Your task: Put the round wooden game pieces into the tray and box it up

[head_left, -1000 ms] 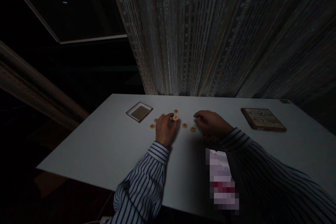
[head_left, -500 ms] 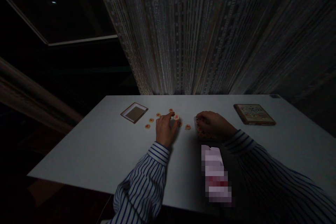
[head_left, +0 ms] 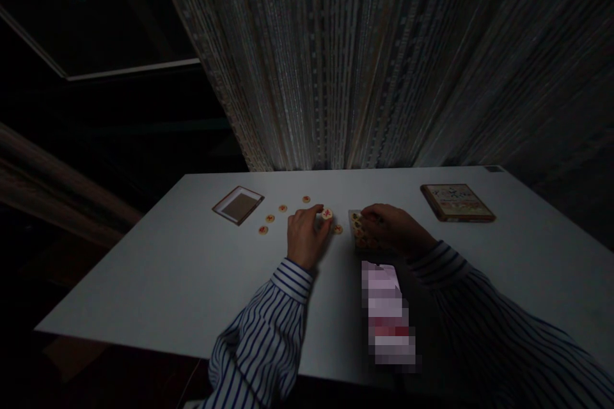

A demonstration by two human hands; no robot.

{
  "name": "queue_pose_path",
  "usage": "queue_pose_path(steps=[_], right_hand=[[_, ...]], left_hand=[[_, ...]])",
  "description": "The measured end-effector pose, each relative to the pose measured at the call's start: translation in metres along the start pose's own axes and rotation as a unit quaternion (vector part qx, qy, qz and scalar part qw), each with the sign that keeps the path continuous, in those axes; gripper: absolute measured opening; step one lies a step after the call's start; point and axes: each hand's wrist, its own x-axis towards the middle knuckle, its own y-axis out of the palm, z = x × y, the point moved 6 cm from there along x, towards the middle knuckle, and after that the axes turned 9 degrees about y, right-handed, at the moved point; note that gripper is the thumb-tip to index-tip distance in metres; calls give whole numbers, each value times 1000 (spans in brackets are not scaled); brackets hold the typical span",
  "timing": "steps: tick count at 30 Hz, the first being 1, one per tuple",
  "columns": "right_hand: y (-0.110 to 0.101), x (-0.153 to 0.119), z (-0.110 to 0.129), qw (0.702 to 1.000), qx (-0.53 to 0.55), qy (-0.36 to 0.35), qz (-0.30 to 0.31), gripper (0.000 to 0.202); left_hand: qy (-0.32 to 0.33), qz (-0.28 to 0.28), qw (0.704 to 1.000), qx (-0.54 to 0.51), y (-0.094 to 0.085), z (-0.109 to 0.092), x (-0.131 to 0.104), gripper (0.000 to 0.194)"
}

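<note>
My left hand [head_left: 307,236] is closed in a pinch and holds up a round, light-coloured Chinese chess piece [head_left: 327,213] with a red character, above the table. Just to the right of it, another Chinese chess piece [head_left: 338,229] lies on the table. Several more red-marked pieces [head_left: 270,218] are spread out beyond and left of that hand. My right hand [head_left: 393,227] has its fingers curled over a shallow tray [head_left: 352,213] filled with pieces. It covers the tray's right part, and whatever its fingertips hold is hidden.
An open box part with a pale rim [head_left: 225,212] lies at the left on the white table [head_left: 158,268]. A flat box with a printed cover [head_left: 458,201] is at the right. Near me lies a phone with a blurred screen [head_left: 387,307]. Curtains [head_left: 307,64] hang behind the table.
My left hand has moved slightly right with the piece, hiding one on the table. My right hand has shifted a little right over the tray, uncovering more pieces. The view has turned slightly.
</note>
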Motion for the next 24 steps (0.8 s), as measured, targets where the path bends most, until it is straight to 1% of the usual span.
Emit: queue_pose_path(steps=[6, 13, 17, 24], right_hand=[[-4, -7, -7, 999, 35, 9, -29, 21], [-10, -14, -16, 995, 77, 15, -65, 18], [-10, -18, -22, 993, 91, 17, -77, 17], [-6, -24, -36, 987, 118, 10, -112, 20]], left_hand=[[5, 9, 1000, -12, 9, -5, -3, 27], [19, 8, 1000, -20, 15, -14, -4, 26], [26, 16, 999, -26, 19, -19, -5, 26], [41, 1, 999, -29, 25, -26, -7, 28]])
